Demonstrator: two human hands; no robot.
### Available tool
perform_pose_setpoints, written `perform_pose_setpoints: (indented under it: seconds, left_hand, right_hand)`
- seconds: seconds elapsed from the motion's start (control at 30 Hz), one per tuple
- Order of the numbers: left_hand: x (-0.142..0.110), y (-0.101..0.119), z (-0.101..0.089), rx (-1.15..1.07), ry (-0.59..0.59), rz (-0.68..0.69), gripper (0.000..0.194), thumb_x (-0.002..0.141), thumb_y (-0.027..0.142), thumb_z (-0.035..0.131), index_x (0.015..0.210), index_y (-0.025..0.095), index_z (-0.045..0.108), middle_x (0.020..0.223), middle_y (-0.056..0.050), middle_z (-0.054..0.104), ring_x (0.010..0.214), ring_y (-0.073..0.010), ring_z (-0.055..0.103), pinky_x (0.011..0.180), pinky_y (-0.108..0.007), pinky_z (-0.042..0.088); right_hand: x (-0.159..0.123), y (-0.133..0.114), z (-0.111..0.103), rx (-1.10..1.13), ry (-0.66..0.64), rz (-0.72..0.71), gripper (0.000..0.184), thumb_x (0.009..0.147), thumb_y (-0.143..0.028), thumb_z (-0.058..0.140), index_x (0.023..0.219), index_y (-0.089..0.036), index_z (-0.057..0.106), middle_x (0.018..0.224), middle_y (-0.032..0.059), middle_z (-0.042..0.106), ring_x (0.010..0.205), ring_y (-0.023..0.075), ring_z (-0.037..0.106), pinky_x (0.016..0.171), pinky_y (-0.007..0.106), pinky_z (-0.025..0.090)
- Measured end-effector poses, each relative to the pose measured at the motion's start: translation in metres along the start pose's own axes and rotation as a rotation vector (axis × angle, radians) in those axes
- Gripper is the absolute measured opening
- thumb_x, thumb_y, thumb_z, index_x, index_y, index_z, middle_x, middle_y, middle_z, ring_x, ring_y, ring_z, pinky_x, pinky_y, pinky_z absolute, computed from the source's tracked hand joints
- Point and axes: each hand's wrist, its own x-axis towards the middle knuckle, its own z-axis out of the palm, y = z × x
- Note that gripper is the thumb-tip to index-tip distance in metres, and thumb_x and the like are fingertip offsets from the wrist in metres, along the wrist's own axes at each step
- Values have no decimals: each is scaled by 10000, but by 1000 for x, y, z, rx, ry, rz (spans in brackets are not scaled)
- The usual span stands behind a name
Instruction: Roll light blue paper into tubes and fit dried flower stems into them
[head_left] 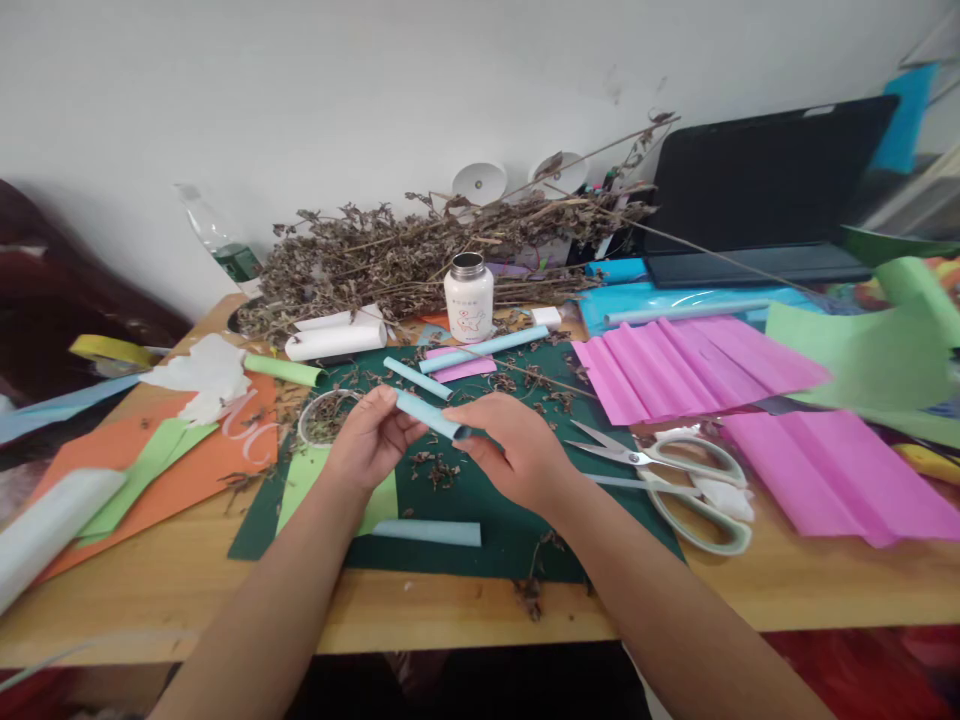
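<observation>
A light blue rolled paper tube point(425, 410) is held up between both hands above a dark green mat point(495, 520). My left hand point(373, 437) pinches its far left end, fingers curled beneath it. Around the near right end close the thumb and fingers of my right hand point(512, 447); the tube's dark opening faces me. Another blue roll point(427, 532) lies on the mat close to me, beside a light green paper piece point(300, 490). Past the hands lie a thin blue tube point(417, 378) and a longer blue tube point(487, 348), partly over a pink paper scrap point(461, 368).
Scissors point(660, 460) lie partly open at the right, near pink crepe paper point(690, 370). A white bottle point(469, 300) stands uncapped before a heap of dried plants point(360, 255). Orange paper point(180, 470) and a roll of yellow tape point(110, 352) are at the left; a black laptop point(765, 180) stands behind.
</observation>
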Motion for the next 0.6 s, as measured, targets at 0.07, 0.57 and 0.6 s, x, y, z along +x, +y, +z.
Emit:
perform_pose_setpoints:
  seconds: [0.07,0.57,0.6]
  left_hand:
    - [3,0,-1,-30,41,37,163,683,202,592,620,151,450,521,42,596,480,-88,586,504,-225,532]
    - [1,15,0,172,98,479,317,584,214,665,830,190,466,638,50,599,584,-87,589,581,-223,499]
    - [-3,14,6,205,70,486,278,599,223,653,815,177,482,666,35,601,614,-88,585,601,-223,493]
  right_hand:
    - [1,4,-2,-28,-51,52,238,809,-207,426,1034,-181,500,912,47,643,812,151,565,716,291,450]
    - [-54,8,-53,-776,-660,473,64,749,-250,517,762,-214,569,1242,76,451,1144,310,362,823,541,306]
    - [-58,8,-51,-755,-645,443,65,762,-205,494,759,-204,559,1245,72,451,1156,300,351,854,543,274]
